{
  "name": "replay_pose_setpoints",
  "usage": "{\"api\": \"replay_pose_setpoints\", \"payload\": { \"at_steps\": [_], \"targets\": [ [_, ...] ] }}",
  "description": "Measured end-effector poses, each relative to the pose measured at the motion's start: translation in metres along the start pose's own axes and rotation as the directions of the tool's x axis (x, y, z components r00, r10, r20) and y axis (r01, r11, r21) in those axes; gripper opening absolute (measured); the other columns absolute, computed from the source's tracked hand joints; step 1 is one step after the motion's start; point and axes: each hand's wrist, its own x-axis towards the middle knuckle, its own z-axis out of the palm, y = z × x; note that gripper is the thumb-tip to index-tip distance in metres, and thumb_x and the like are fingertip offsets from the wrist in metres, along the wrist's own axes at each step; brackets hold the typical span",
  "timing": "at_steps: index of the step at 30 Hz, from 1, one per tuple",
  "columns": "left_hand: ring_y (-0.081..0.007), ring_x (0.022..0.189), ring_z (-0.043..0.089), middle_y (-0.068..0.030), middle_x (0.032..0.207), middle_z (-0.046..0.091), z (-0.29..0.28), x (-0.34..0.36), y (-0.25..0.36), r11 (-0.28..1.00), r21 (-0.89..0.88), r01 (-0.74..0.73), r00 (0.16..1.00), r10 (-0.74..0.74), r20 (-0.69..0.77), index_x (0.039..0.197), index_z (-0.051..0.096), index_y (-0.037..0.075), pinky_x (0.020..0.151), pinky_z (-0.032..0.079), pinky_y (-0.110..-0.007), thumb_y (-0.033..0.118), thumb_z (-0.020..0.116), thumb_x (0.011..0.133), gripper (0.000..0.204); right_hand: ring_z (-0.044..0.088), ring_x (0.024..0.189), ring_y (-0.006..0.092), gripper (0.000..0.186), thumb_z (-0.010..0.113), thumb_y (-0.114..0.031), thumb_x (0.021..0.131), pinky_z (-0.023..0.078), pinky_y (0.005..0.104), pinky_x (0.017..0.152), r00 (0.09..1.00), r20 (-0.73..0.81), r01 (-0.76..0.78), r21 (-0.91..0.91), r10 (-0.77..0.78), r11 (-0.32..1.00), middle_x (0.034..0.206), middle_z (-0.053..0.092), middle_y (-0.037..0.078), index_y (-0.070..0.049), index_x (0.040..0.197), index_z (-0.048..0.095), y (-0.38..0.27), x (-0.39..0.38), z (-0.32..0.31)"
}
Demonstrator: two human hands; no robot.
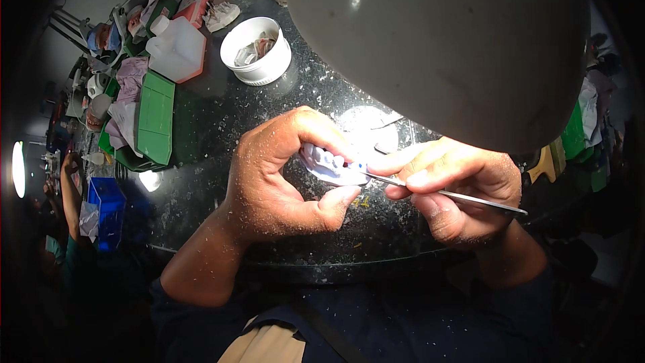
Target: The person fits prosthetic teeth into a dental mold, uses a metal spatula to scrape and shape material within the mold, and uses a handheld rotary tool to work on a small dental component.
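Observation:
In front of me, over the dark bench, my left hand (279, 175) is closed around a pale bluish-white dental cast (326, 163) with tooth shapes along its upper side. My thumb is at its lower edge and my fingers curl over the top. My right hand (463, 185) pinches a thin metal carving instrument (480, 203) like a pen. The instrument's tip meets the cast's right end, beside a small dark blue mark; the far end sticks out past my thumb. White dust and crumbs cling to both hands.
A big grey lamp shade (443, 47) hangs over the upper right. On the dusty bench (201, 195) stand a white tub (259, 67) with clear pieces inside, a plastic jug (178, 50), a green bin (154, 117) and a blue bin (107, 212). Another person's arm (69, 195) shows at far left.

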Motion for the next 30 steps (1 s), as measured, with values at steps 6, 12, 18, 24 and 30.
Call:
{"api": "replay_pose_setpoints", "payload": {
  "at_steps": [6,12,18,24,30],
  "targets": [
    [-0.0142,0.093,0.072,-0.0077,0.101,0.075,0.0014,-0.0031,-0.0001,0.998,-0.041,0.051,0.999,-0.050,0.017,0.105,0.072,0.005,0.084,0.056,-0.029,0.003,0.086,0.074,0.034,0.081,0.095,0.0261,0.024,0.064,0.017,0.094,0.064,0.0611,0.105,0.992,0.007,0.124,-0.011,-0.124,0.992,0.093,0.077,0.017,0.004,0.113,0.070,0.0054,0.0004,-0.0013],
    [-0.0143,0.099,0.071,-0.0086,0.106,0.075,0.0006,-0.0064,-0.0027,0.978,-0.172,0.115,0.993,-0.111,0.032,0.108,0.071,0.004,0.089,0.055,-0.030,0.002,0.085,0.076,0.035,0.082,0.111,0.0315,0.027,0.076,0.017,0.084,0.066,0.0429,0.100,0.991,-0.068,0.114,0.022,-0.112,0.993,0.101,0.082,0.016,0.001,0.106,0.076,0.0094,-0.0009,0.0024],
    [-0.0155,0.102,0.072,-0.0102,0.108,0.075,0.0025,-0.0034,-0.0031,0.967,-0.250,0.047,0.998,-0.034,0.056,0.110,0.070,0.003,0.093,0.056,-0.031,-0.002,0.083,0.077,0.036,0.081,0.113,0.0320,0.029,0.077,0.017,0.084,0.065,0.0448,0.103,0.991,-0.051,0.122,0.030,-0.120,0.992,0.102,0.082,0.017,0.002,0.108,0.076,0.0105,-0.0011,0.0009],
    [-0.0164,0.102,0.073,-0.0107,0.109,0.075,0.0005,-0.0047,-0.0056,0.969,-0.243,0.034,0.998,-0.021,0.057,0.111,0.071,0.003,0.093,0.057,-0.032,-0.002,0.082,0.077,0.036,0.081,0.114,0.0322,0.029,0.076,0.018,0.085,0.065,0.0450,0.104,0.992,-0.044,0.119,0.041,-0.117,0.992,0.103,0.082,0.018,0.002,0.109,0.075,0.0110,-0.0003,0.0018],
    [-0.0177,0.104,0.074,-0.0110,0.109,0.076,0.0021,-0.0044,-0.0034,0.970,-0.242,0.034,0.999,-0.023,0.049,0.111,0.071,0.003,0.094,0.057,-0.033,-0.002,0.083,0.076,0.037,0.082,0.094,0.0270,0.023,0.064,0.016,0.094,0.062,0.0621,0.107,0.986,0.013,0.164,-0.006,-0.164,0.986,0.092,0.078,0.017,0.004,0.113,0.069,0.0108,0.0015,0.0004]
  ]
}}
